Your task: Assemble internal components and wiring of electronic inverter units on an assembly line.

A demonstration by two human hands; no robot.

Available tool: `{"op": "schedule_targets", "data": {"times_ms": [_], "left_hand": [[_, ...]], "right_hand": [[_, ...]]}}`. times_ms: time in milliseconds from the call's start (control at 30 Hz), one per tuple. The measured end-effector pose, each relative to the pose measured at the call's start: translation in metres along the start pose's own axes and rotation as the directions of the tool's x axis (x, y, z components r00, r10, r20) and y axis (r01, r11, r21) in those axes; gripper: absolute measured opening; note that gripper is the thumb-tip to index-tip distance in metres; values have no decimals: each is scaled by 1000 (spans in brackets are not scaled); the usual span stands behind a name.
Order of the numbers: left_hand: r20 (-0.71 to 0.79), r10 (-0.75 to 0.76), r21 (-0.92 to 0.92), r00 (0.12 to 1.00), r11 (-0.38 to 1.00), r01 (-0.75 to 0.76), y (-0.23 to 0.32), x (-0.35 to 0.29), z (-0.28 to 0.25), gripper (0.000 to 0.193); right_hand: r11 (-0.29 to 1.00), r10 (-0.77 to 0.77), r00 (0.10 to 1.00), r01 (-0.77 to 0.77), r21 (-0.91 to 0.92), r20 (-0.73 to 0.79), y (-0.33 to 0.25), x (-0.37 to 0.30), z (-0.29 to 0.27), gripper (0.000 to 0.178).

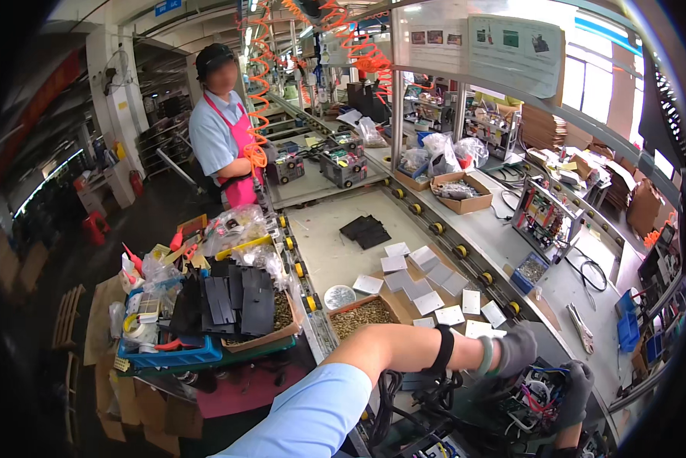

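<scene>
My left arm [411, 351], in a light blue sleeve, reaches across to the lower right. My left hand [517, 349], in a grey glove, is over the far left edge of an opened unit full of coloured wires [532, 397]; its fingers are blurred and turned away. At the right side of that unit, my right hand [576, 393], also gloved, has its fingers curled against the edge. Black cables [389, 401] lie beneath my left forearm. Several pale flat plates [427, 282] are spread on cardboard just beyond my left arm.
A carton of small brass-coloured parts [364, 314] and a round dish [340, 296] stand left of the plates. Black sheets [366, 230] lie farther off. A loaded cart [228, 305] stands left. Beyond it is a person in a pink apron [236, 145]. Locking pliers [579, 328] lie right.
</scene>
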State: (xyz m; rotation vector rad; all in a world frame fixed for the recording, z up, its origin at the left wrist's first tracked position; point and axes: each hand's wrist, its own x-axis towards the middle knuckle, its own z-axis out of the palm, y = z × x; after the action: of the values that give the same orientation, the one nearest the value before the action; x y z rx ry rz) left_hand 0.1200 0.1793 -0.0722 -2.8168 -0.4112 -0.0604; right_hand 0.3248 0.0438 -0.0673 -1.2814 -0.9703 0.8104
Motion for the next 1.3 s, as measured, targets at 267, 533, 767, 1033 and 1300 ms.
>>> {"op": "schedule_targets", "data": {"times_ms": [267, 533, 767, 1033, 1300], "left_hand": [[-102, -157, -152, 982, 978, 141, 10, -10, -13, 20], [10, -76, -507, 997, 859, 71, 1, 4, -45, 24], [-13, -199, -770, 980, 628, 117, -4, -10, -38, 16], [-112, -264, -839, 958, 541, 51, 9, -14, -43, 23], [-37, -364, -834, 931, 524, 171, 4, -3, -23, 29]], "right_hand": [[934, -153, 985, 120, -337, -73, -5, 0, -8, 18], [753, -357, 887, 458, -472, 292, -51, -5, 59, 21], [997, -17, 1000, 16, 82, 4, -53, -8, 93, 17], [981, -162, 985, 167, -99, 54, -1, -13, 74, 9], [998, -9, 999, 11, 62, -37, -9, -11, 69, 15]]}}
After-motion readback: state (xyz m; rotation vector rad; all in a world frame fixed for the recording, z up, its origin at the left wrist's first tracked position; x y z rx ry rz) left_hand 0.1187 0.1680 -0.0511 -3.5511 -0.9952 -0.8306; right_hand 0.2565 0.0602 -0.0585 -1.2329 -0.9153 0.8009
